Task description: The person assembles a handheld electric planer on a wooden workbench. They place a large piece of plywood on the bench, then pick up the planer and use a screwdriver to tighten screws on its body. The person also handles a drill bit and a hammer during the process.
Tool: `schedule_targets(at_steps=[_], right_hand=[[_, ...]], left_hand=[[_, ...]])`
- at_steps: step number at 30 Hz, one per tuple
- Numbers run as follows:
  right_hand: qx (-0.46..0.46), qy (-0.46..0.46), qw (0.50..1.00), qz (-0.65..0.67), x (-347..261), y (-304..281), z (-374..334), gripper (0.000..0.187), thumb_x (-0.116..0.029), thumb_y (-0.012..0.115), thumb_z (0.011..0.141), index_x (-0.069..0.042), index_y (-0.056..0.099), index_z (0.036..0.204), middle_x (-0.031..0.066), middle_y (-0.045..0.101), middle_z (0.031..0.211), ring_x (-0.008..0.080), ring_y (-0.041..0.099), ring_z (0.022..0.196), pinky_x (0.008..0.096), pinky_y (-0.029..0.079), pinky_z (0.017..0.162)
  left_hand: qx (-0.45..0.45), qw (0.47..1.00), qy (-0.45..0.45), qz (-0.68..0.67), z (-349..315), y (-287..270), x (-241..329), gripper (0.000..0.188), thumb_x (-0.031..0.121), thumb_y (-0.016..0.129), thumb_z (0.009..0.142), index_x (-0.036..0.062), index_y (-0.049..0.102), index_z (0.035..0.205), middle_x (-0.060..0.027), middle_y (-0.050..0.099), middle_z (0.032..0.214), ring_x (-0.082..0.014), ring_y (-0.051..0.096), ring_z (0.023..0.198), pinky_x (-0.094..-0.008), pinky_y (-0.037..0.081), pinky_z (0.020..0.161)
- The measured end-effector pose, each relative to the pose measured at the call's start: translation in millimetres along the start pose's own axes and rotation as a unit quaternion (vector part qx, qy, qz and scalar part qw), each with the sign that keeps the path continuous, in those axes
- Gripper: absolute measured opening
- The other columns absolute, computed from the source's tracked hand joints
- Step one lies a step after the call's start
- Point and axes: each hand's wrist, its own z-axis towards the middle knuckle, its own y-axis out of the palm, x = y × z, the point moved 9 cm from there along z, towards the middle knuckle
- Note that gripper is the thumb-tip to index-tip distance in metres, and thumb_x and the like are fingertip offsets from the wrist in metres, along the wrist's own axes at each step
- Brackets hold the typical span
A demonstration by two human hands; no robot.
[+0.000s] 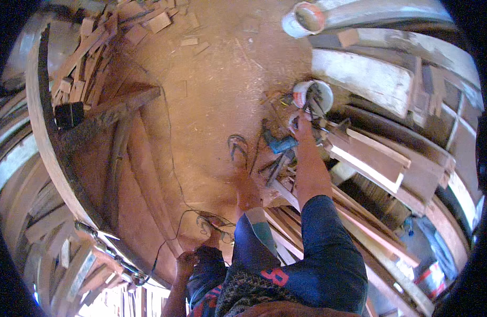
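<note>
My right arm is stretched forward to a white bucket (329,100) that holds dark, long pieces, probably tools. My right hand (301,120) is at the bucket's near rim, its fingers closed round something small that I cannot make out. Just left of that forearm a blue power tool (281,145) lies on the ground among dark tools and scraps. My left hand (186,260) hangs low beside my leg, with its fingers curled in and nothing visible in them. A thin black cable (173,158) runs along the floor near it.
Wooden planks (381,150) are stacked on the right. Another white bucket (295,25) stands farther off. Wood offcuts (90,58) are heaped at far left, beside a long timber beam (43,142). A sandal (237,145) is on the dirt floor (212,95).
</note>
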Motion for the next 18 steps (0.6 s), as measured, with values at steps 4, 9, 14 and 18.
schedule_targets(at_steps=[4, 9, 14, 18], right_hand=[[0.043, -0.024, 0.995, -0.089, -49, -12, 41, 0.017, -0.03, 0.058, 0.091, -0.013, 0.06, 0.089, 0.0031, 0.056, 0.073, 0.0155, 0.049, 0.057, 0.0341, 0.043, 0.05], [-0.002, -0.077, 0.988, -0.136, -95, -18, -12, 0.016, -0.029, 0.06, 0.091, -0.013, 0.059, 0.09, 0.0039, 0.055, 0.074, 0.0182, 0.051, 0.06, 0.0358, 0.044, 0.051], [0.049, -0.171, 0.956, -0.233, -110, -21, -116, 0.016, -0.028, 0.061, 0.09, -0.012, 0.059, 0.091, 0.0047, 0.055, 0.074, 0.0209, 0.053, 0.063, 0.0374, 0.045, 0.053], [0.057, -0.232, 0.917, -0.319, -113, -1, -229, 0.016, -0.027, 0.062, 0.09, -0.012, 0.059, 0.092, 0.0054, 0.055, 0.074, 0.023, 0.055, 0.065, 0.0387, 0.046, 0.054]], left_hand=[[0.016, 0.993, 0.081, 0.089, 0, -5, -1, 0.015, 0.008, 0.073, 0.082, 0.0033, 0.066, 0.095, -0.002, 0.065, 0.081, -0.0128, 0.06, 0.069, -0.029, 0.052, 0.068], [0.048, 0.981, 0.185, -0.041, 7, -2, -70, 0.018, 0.008, 0.072, 0.08, 0.0035, 0.066, 0.096, -0.002, 0.065, 0.079, -0.0159, 0.06, 0.069, -0.032, 0.051, 0.068], [0.041, 0.975, 0.131, -0.173, -33, -19, -75, 0.018, 0.007, 0.07, 0.082, 0.0025, 0.068, 0.099, -0.0067, 0.069, 0.085, -0.0163, 0.065, 0.077, -0.0328, 0.053, 0.07], [0.1, 0.936, 0.122, -0.316, -54, -27, -163, 0.016, 0.006, 0.069, 0.082, 0.0014, 0.067, 0.098, -0.0057, 0.068, 0.082, -0.0155, 0.065, 0.077, -0.0323, 0.054, 0.07]])
